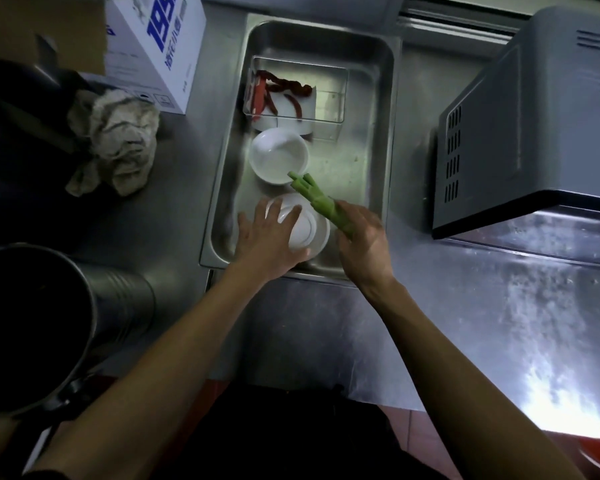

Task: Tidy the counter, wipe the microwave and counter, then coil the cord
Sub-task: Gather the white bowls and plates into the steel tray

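Right now both forearms reach up from the bottom of the frame to the near end of the steel tray (378,109) set in the bench (465,323). Left hand (267,242) lies spread, fingers straight, over an upturned white bowl (312,230) at the tray's near end, seemingly steadying it or setting it down. Right hand (364,244), just beside it, is curled round the base of a green vegetable stalk (312,195), whose cut end points toward a second white bowl (278,155) mid-tray, as if to drop it in. Beyond, a clear box (329,98) holds red chillies over a white dish. I'd say the loose items are being gathered into the tray so the bench can be wiped. A crumpled rag (115,140) waits at centre left, by a white carton (153,46). The microwave (534,133) stands at upper right, a dark pot (32,323) lower left. No cord shows.
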A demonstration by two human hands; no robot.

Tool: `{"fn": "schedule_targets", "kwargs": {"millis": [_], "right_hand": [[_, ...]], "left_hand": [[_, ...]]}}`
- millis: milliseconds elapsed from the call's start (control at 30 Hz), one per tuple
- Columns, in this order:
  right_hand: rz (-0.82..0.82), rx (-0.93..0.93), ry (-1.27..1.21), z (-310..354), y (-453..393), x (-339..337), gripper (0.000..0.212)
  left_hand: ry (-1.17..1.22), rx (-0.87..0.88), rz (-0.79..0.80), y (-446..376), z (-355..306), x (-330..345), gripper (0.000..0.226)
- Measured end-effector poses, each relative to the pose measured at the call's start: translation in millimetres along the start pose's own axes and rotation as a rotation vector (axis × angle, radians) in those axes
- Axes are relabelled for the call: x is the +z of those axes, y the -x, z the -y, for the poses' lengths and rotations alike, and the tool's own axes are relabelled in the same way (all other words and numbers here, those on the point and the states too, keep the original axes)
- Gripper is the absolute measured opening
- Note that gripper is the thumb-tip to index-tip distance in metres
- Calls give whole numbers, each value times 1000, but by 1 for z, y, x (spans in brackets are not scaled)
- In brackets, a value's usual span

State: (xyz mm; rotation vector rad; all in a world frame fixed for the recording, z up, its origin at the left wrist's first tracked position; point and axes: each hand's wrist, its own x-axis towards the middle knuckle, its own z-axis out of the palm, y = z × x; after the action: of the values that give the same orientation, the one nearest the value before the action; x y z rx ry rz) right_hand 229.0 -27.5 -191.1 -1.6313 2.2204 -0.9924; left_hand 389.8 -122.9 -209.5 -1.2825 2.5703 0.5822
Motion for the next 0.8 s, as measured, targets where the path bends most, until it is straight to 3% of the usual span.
{"fn": "schedule_targets", "kwargs": {"millis": [333,467,800], "right_hand": [[231,80,11,5,-9,51,50],[300,72,29,7,-11,67,50],[288,84,85,11,-11,76,50]], "left_hand": [[59,-48,-246,38,40,-20,53],[58,-65,-239,41,43,-22,49],[70,-15,-152,33,36,-16,55]]}}
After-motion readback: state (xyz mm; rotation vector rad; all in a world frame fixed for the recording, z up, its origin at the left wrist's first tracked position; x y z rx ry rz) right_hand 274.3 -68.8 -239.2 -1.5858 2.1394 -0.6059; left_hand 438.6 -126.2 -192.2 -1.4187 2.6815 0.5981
